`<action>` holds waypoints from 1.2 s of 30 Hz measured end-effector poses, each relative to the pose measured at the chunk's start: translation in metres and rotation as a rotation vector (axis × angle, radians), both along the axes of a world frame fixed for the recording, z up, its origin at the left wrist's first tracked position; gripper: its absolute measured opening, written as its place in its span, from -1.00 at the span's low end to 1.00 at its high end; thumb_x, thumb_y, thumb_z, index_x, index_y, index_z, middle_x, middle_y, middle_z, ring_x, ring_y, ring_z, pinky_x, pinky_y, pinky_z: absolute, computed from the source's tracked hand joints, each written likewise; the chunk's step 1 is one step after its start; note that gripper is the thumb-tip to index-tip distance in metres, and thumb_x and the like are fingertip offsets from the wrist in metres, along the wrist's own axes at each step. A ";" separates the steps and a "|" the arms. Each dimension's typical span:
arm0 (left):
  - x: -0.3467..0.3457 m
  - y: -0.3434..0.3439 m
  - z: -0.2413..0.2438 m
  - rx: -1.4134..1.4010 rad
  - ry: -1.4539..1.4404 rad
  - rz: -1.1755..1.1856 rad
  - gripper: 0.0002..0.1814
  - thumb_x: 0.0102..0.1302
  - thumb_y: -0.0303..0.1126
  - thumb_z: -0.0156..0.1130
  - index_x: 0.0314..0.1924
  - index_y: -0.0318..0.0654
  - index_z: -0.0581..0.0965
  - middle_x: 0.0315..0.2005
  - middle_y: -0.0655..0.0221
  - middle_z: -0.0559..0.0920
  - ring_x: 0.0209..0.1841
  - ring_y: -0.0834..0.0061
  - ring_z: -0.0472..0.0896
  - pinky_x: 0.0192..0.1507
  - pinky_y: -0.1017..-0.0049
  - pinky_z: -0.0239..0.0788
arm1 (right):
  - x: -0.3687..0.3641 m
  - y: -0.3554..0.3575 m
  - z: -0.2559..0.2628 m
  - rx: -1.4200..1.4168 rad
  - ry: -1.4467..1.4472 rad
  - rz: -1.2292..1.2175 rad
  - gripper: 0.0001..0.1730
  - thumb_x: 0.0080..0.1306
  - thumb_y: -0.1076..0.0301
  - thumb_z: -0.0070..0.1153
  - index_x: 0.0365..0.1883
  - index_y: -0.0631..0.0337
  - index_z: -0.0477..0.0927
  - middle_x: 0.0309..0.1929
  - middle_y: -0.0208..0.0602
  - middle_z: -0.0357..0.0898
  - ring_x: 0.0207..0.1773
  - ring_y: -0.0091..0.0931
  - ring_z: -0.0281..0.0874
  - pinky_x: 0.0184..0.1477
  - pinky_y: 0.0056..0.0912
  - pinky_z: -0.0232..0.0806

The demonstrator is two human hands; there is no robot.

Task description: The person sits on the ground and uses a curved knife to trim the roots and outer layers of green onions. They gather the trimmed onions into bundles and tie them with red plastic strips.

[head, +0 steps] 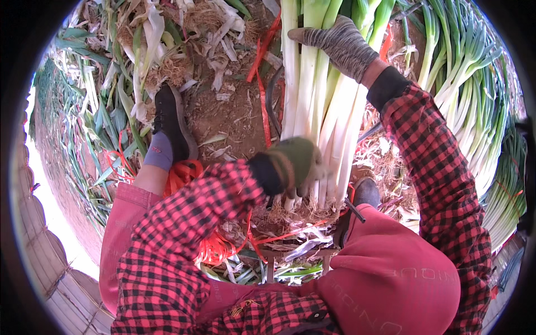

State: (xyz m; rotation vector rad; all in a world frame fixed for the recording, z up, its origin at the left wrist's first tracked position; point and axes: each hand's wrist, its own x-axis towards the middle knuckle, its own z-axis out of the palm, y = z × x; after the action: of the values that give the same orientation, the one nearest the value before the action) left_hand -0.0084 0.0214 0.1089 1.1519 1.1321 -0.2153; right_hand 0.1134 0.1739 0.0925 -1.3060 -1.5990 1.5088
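Observation:
A thick bundle of long green onions (308, 88) lies before me, white stems and root ends towards my body. My right hand (339, 48), in a grey knitted glove, grips the bundle higher up, where the stems turn green. Its thumb lies across the front of the stems, and some of its fingers are hidden. Lower down, my left hand (295, 165), in a green glove, is against the white stems just above the roots (312, 209). Motion blurs its fingers, so I cannot tell whether they close on a stem.
Dark metal bars (274, 102) curve beside the bundle. Red plastic strapping (215, 249) lies tangled between my legs, and a strip (264, 100) runs along the left. Trimmed leaves and roots (167, 63) cover the ground at upper left. More green onions (469, 104) are piled at right.

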 end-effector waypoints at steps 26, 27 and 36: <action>0.005 -0.005 -0.008 -0.072 0.125 0.146 -0.63 0.26 -0.17 0.19 -0.51 -0.36 0.62 -0.75 0.25 0.60 -0.80 0.44 0.54 -0.72 0.48 0.39 | -0.027 0.003 -0.017 1.380 -0.605 0.682 -0.74 0.11 0.29 0.09 -0.20 0.06 0.60 -0.41 -0.40 0.55 -0.14 -0.36 0.54 0.17 -0.26 0.28; 0.005 -0.004 -0.011 -0.088 0.120 0.153 -0.63 0.26 -0.17 0.19 -0.51 -0.36 0.62 -0.75 0.25 0.59 -0.80 0.44 0.54 -0.72 0.47 0.39 | -0.027 0.002 -0.019 1.332 -0.658 0.711 -0.70 0.12 0.30 0.07 -0.15 0.07 0.58 -0.33 -0.37 0.55 -0.09 -0.35 0.52 0.21 -0.24 0.26; 0.012 0.001 -0.009 -0.100 0.153 0.215 -0.67 0.17 -0.26 0.26 -0.57 -0.41 0.61 -0.74 0.22 0.60 -0.80 0.47 0.53 -0.76 0.44 0.38 | -0.041 0.006 -0.007 1.236 -0.894 0.850 -0.68 0.05 0.26 0.08 -0.20 0.12 0.57 -0.26 -0.23 0.57 -0.08 -0.28 0.51 0.02 -0.16 0.36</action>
State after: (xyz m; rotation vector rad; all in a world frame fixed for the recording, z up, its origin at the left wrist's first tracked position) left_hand 0.0037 0.0229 0.0996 0.9289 1.3557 -0.1933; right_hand 0.0719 0.1801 0.0851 -0.4895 -3.0902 -0.1438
